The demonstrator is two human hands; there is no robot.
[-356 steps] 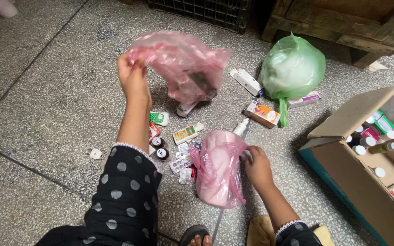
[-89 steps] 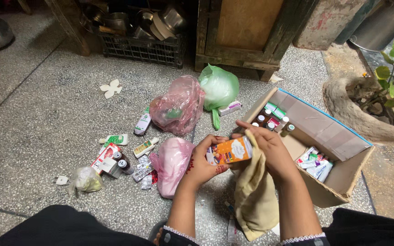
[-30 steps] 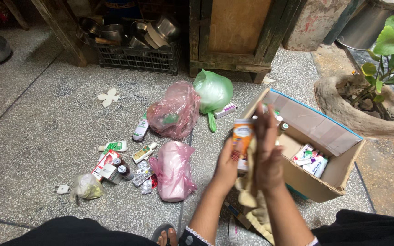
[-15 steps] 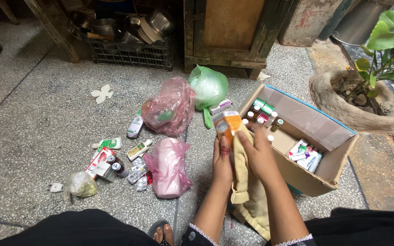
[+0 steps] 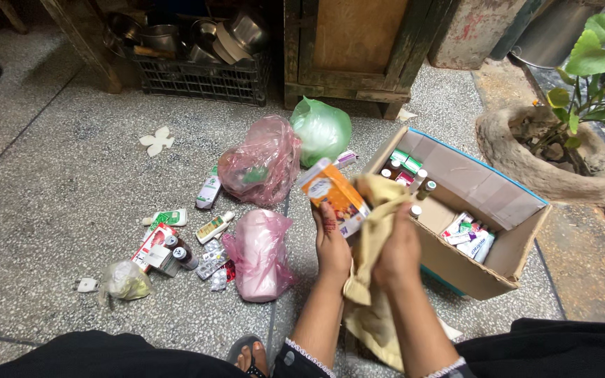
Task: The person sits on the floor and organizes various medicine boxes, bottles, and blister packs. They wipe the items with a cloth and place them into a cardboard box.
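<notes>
My left hand (image 5: 332, 246) grips an orange and white carton (image 5: 333, 194), tilted with its top end to the upper left. My right hand (image 5: 398, 253) is bunched around a beige cloth (image 5: 374, 222) that lies against the carton's right side and hangs down between my forearms. Both hands are over the floor, just left of an open cardboard box (image 5: 486, 197) holding small bottles and packets.
A pink bag (image 5: 260, 253) lies left of my hands, and another pink bag (image 5: 261, 166) and a green bag (image 5: 321, 130) lie farther back. Bottles, blister strips and small boxes (image 5: 176, 241) are scattered on the stone floor. A black crate of metal pots (image 5: 197, 63), a wooden cabinet and a potted plant (image 5: 596, 84) stand behind.
The carton has tipped from upright to slanting left in my left hand. My right hand has closed lower on the cloth, which now bunches against the carton's side.
</notes>
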